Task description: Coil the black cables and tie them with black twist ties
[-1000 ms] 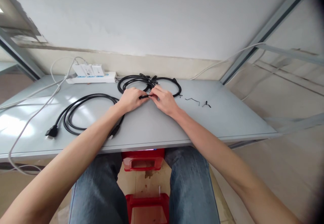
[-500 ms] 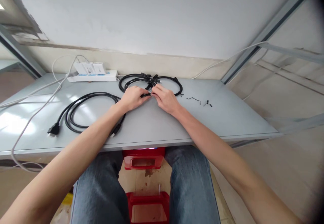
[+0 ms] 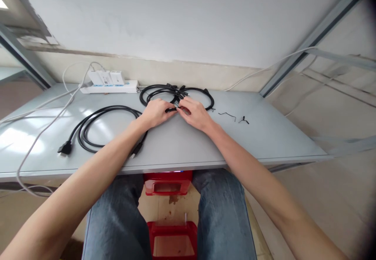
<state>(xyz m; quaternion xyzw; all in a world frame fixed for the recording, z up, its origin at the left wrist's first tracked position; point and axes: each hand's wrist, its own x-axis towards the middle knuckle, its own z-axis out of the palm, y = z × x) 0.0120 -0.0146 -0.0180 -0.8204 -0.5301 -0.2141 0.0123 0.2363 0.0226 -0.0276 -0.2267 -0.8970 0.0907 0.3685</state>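
Observation:
My left hand (image 3: 157, 113) is closed on a short black stretch of cable (image 3: 170, 110) at the near side of the coiled black cables. My right hand (image 3: 197, 114) meets it there, thumb and fingers pinched together; what they pinch is too small and hidden to make out. Just beyond the hands, overlapping coils of black cable (image 3: 157, 87) lie on the grey table (image 3: 182, 146). Another coiled black cable (image 3: 85, 129), with a plug (image 3: 65, 148) at one end, rests to the left, partly under my left forearm.
A white power strip (image 3: 109, 89) with several white adapters stands at the back left. Pale cords (image 3: 44, 129) run over the table's left side. Thin black twist ties (image 3: 243, 120) lie to the right. Below the edge is a red stool (image 3: 167, 176).
The view has shifted slightly, moving the scene a little to the right. Both hands stay together at the cable, with only small finger movement.

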